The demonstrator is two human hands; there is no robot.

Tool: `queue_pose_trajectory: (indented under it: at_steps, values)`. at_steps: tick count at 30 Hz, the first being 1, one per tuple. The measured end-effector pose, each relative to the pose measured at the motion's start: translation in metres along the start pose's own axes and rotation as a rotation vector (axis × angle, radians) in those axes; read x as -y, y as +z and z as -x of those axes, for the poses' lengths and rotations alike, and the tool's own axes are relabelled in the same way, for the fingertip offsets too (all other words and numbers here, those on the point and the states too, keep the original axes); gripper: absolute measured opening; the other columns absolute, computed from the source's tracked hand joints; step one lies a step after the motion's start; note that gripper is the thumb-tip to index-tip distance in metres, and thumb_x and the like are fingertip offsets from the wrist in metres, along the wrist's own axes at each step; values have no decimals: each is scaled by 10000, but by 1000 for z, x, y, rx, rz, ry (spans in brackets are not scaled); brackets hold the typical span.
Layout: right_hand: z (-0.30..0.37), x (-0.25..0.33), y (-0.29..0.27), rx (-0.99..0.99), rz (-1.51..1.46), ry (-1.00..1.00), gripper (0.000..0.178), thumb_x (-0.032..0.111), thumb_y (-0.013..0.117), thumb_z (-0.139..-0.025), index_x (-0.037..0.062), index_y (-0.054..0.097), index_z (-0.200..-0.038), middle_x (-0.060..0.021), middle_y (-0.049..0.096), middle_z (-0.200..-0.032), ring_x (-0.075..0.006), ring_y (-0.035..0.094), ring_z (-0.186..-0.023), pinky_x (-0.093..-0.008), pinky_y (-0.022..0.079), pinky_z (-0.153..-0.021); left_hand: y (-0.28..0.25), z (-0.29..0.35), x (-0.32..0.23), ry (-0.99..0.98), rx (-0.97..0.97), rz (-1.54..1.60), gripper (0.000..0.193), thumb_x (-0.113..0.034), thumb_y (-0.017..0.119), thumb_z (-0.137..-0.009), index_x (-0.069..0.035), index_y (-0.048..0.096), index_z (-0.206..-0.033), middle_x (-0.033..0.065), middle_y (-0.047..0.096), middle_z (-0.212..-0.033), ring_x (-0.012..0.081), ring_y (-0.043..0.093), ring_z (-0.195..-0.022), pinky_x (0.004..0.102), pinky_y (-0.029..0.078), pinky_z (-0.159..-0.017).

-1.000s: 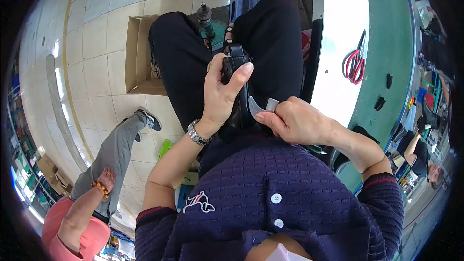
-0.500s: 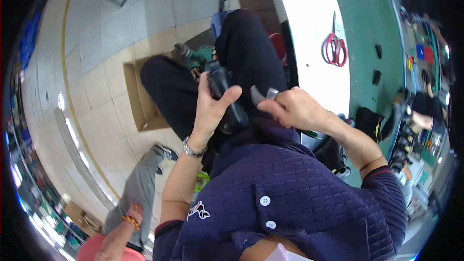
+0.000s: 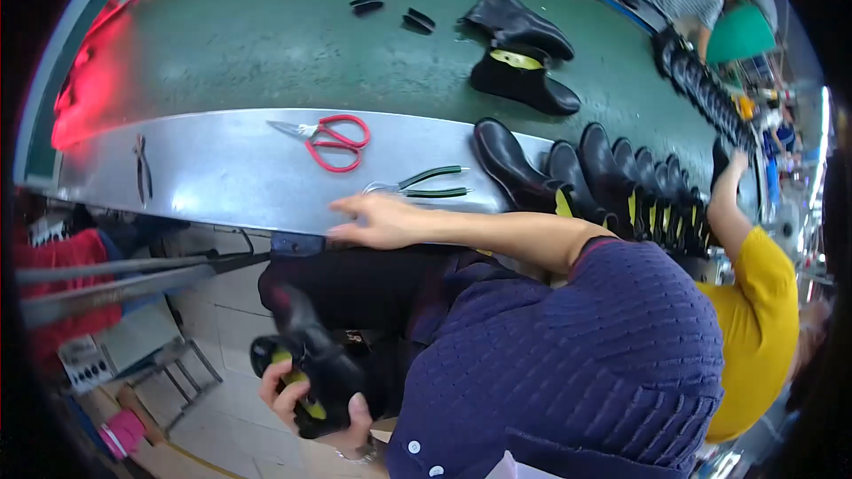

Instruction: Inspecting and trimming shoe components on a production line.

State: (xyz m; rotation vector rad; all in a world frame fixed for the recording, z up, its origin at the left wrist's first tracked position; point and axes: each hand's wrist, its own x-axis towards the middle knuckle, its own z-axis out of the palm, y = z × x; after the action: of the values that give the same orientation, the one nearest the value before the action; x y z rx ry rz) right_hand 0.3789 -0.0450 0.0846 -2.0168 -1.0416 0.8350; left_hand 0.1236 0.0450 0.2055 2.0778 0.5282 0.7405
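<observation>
My left hand grips a black boot with a yellow-green lining, held over my lap at the lower left. The thumb lies against the boot's side and the fingers wrap its opening. Over the near edge of the metal bench top, my right hand points left with its fingers apart. Nothing shows in it. Just beyond it lie pliers with dark green handles; a curved metal piece at their left end is too blurred to name. Red-handled scissors rest farther up the bench top.
Dark pliers lie at the bench's left end. Several black boots stand in a row at the right. Two boots and small black pieces lie on the green surface. A person in yellow works at my right.
My view has swung right to the bench. The curved blade that my right hand held no longer shows in it; that hand is now at the bench edge. My left hand still holds the boot.
</observation>
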Motion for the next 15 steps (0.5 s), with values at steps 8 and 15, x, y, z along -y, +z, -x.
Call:
queue_pose_trajectory:
  at_steps: [8,15]
  values:
    - [-41,56,-78,58,-1197,68,768,150,705,-805,-11,285,-1428,-70,594,-1078,-107,586,-874,-257,482,-693,75,-82,-3,646,415,-44,592,-112,760,-544,-161,579,-1106,154,335,-1457,534,232,-1346,643,211,-1074]
    - [-31,53,-117,-146,-865,-128,698,162,790,-683,-9,448,-1267,-45,576,-917,-81,517,-735,-229,394,-603,91,-64,19,484,387,-50,454,-56,692,-717,-194,596,-1139,269,182,-1506,521,206,-1363,623,241,-1076]
